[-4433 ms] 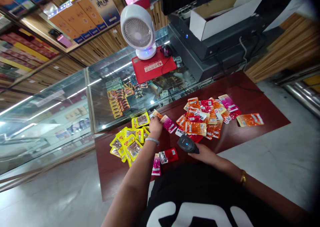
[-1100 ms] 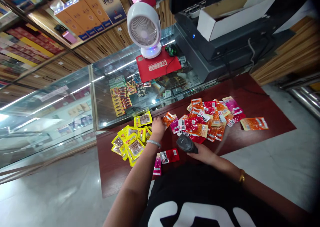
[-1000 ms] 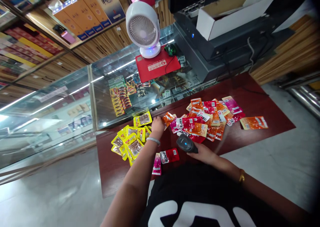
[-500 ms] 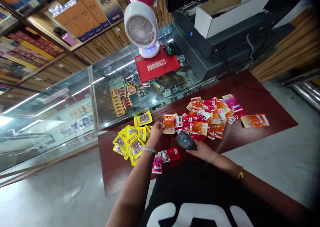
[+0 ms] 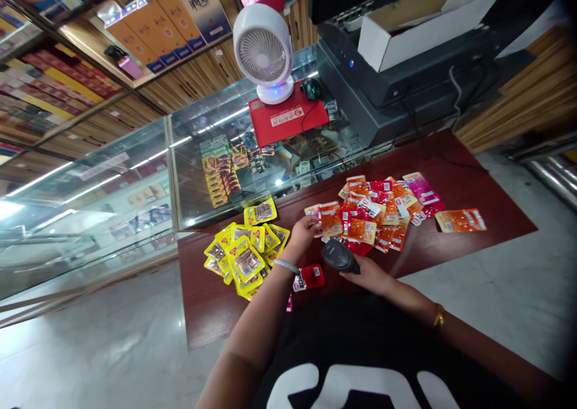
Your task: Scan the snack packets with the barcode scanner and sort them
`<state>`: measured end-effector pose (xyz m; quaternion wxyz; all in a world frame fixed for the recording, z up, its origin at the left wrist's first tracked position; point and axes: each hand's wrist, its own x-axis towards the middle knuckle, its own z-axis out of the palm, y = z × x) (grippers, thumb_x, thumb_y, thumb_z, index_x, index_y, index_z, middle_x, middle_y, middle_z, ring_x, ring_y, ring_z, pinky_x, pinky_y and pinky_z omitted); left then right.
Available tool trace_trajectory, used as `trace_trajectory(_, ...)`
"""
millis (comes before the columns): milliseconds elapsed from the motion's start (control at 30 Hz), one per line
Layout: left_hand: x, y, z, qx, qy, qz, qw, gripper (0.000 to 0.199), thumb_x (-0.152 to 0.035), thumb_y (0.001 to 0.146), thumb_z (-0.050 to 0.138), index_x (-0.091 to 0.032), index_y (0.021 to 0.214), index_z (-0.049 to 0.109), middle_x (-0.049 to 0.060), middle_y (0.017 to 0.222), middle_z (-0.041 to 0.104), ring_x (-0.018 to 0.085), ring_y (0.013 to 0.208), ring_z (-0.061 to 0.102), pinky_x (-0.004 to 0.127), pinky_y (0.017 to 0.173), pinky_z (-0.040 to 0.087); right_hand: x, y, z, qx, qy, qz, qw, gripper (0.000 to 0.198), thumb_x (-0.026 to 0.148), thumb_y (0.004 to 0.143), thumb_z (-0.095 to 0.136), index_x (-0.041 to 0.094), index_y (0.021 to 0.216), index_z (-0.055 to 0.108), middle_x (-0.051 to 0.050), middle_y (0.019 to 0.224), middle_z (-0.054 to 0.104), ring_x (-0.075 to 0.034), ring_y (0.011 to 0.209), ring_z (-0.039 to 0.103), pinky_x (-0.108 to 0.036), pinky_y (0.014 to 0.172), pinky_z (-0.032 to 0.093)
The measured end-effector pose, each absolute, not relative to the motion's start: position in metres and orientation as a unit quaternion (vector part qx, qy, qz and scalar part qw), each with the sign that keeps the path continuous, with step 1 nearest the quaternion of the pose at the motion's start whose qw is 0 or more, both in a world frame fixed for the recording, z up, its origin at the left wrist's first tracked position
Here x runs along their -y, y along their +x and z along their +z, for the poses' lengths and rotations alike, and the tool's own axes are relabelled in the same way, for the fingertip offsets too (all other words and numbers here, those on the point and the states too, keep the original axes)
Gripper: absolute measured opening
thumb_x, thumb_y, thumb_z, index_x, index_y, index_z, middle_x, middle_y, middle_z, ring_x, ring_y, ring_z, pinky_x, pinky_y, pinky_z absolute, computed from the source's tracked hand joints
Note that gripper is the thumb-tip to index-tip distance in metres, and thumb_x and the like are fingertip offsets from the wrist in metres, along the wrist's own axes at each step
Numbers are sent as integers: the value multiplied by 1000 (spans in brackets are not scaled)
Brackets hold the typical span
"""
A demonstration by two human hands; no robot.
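Note:
My left hand (image 5: 305,236) is closed on the left edge of an orange snack packet (image 5: 330,219), at the left end of a heap of red, orange and pink snack packets (image 5: 385,213). My right hand (image 5: 368,273) grips a dark barcode scanner (image 5: 338,254) by its handle, its head pointing toward the heap. To the left lies a pile of yellow snack packets (image 5: 246,258). A red packet (image 5: 312,276) rests near my left wrist, partly covered by it. Beneath my left forearm only a sliver of a pink packet (image 5: 289,302) shows.
All packets lie on a dark red tabletop (image 5: 478,180). Behind it stands a glass display counter (image 5: 193,186) with a white fan (image 5: 264,54), a red mat (image 5: 288,120) and a mouse (image 5: 311,88). A single orange packet (image 5: 460,221) sits at the right. A white open box (image 5: 406,39) is at the back right.
My left hand has shifted right with the orange packet, which now overlaps the heap's left end and is turned a little. My right hand stays about where it was with the scanner.

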<state>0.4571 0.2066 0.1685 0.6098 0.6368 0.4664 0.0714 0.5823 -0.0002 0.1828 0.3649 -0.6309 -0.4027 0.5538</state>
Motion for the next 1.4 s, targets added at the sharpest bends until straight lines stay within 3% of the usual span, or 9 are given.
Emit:
trace_trajectory(100, -204, 459, 177, -436, 697, 56, 567, 19, -16, 84, 62, -16, 102, 65, 7, 104, 71, 16, 92, 65, 28, 85, 50, 1, 581, 186, 400, -626, 561, 366, 46, 40, 79, 72, 21, 120, 64, -10, 116, 74, -33, 106, 68, -49, 96, 51)
trace_trajectory(233, -192, 416, 189, -426, 816, -80, 383, 19, -28, 81, 69, -18, 98, 67, 8, 100, 69, 21, 93, 62, 32, 86, 47, 3, 582, 192, 398, -634, 561, 353, 50, 38, 78, 72, 20, 123, 63, -10, 119, 73, -33, 110, 67, -49, 98, 50)
trace_trajectory(400, -145, 356, 200, -366, 884, -204, 207, 48, -37, 71, 78, -20, 112, 62, 12, 116, 60, 30, 112, 52, 40, 95, 41, 8, 588, 195, 410, -654, 548, 324, 48, 39, 78, 72, 19, 122, 64, -11, 119, 73, -34, 110, 67, -50, 98, 49)
trace_trajectory(500, -126, 342, 200, -368, 887, -215, 179, 35, -31, 81, 67, -20, 113, 60, 13, 122, 57, 30, 116, 49, 41, 98, 38, 12, 588, 193, 409, -659, 547, 314, 51, 39, 78, 72, 20, 124, 64, -11, 119, 73, -34, 111, 67, -50, 98, 50)
trace_trajectory(600, -125, 342, 194, -404, 865, -225, 194, 24, -30, 86, 62, -21, 107, 60, 12, 114, 62, 28, 113, 53, 38, 94, 39, 13, 587, 191, 409, -656, 552, 312, 52, 39, 77, 72, 20, 125, 63, -10, 119, 73, -33, 110, 67, -49, 98, 50)
trace_trajectory(733, -142, 348, 181, -513, 783, -202, 288, 33, -38, 84, 67, -21, 109, 55, 7, 93, 68, 23, 92, 64, 30, 78, 42, 10, 585, 191, 426, -645, 561, 295, 49, 41, 78, 73, 20, 121, 66, -11, 116, 74, -34, 108, 68, -50, 97, 50)
trace_trajectory(867, -158, 356, 179, -545, 735, -138, 379, 38, -40, 77, 75, -23, 104, 54, 0, 90, 69, 18, 82, 65, 25, 68, 39, 5, 581, 191, 436, -633, 563, 304, 51, 40, 77, 74, 21, 123, 65, -10, 121, 72, -34, 111, 66, -50, 98, 50)
trace_trajectory(1233, -164, 359, 176, -552, 718, -74, 417, 38, -37, 70, 80, -21, 97, 57, -1, 86, 67, 16, 79, 63, 24, 68, 40, -7, 582, 195, 434, -637, 544, 332, 43, 36, 80, 71, 20, 120, 66, -11, 118, 73, -34, 108, 68, -50, 96, 51)
trace_trajectory(1400, -169, 395, 171, -545, 649, 12, 531, 37, -30, 70, 80, -19, 97, 58, 1, 89, 69, 17, 82, 66, 26, 75, 47, -3, 582, 192, 433, -629, 549, 340, 47, 36, 80, 70, 20, 124, 63, -10, 121, 72, -33, 111, 66, -49, 99, 49)
